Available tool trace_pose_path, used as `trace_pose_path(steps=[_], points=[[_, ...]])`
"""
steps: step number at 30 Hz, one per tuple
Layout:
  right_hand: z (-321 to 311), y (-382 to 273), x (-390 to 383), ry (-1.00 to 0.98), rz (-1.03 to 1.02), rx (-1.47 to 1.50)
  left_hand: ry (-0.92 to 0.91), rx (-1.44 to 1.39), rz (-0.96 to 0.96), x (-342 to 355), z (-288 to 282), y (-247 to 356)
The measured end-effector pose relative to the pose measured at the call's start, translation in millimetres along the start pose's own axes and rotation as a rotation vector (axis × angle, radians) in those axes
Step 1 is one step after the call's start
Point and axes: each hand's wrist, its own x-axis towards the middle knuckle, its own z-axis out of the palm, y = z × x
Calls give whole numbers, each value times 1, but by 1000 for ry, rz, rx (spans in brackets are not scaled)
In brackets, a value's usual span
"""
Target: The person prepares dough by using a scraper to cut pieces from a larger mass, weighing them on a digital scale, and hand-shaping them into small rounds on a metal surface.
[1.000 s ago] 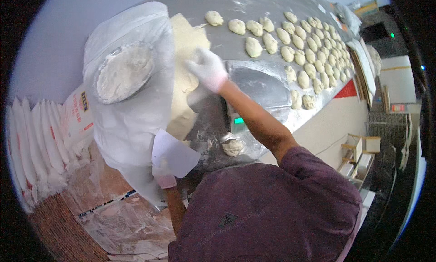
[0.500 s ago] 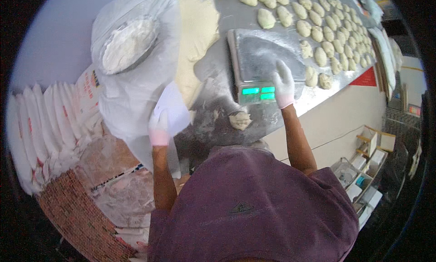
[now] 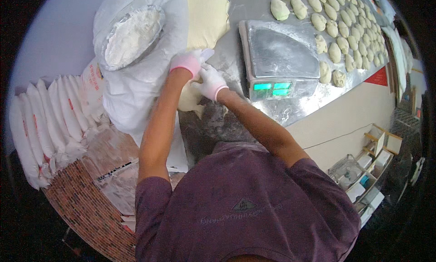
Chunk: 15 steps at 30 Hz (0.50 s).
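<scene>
My left hand [image 3: 187, 61], in a white glove with a pink cuff, reaches over the large pale dough slab [image 3: 208, 17]. It grips a thin white dough scraper [image 3: 207, 54], whose edge shows past the fingers. Just below and to the right, my gloved right hand [image 3: 210, 83] is curled at the slab's near end, thumb toward the left, closed on dough there. Its fingertips are partly hidden. A narrow tail of dough [image 3: 190, 99] hangs toward me below both hands. To the right stands a flour-dusted digital scale [image 3: 282, 53] with a green-lit display and a bare pan.
A basin of flour [image 3: 134, 37] sits on white plastic sheeting [image 3: 136, 96] at the left. Many shaped dough pieces [image 3: 335, 53] cover the metal table's far right. White sacks [image 3: 50, 121] lean at left. A shelf rack [image 3: 370, 176] stands at lower right.
My right hand has moved left from the scale to the dough slab. My left hand has brought the scraper up and right onto it. The small dough lump before the scale no longer shows there.
</scene>
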Motion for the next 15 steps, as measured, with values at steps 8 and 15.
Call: trace_pose_path(steps=[8, 15], points=[[8, -10, -48, -149, 58, -179, 18, -90, 181, 15, 57, -37], [-31, 19, -138, -304, 41, 51, 26, -103, 436, -58, 81, 19]])
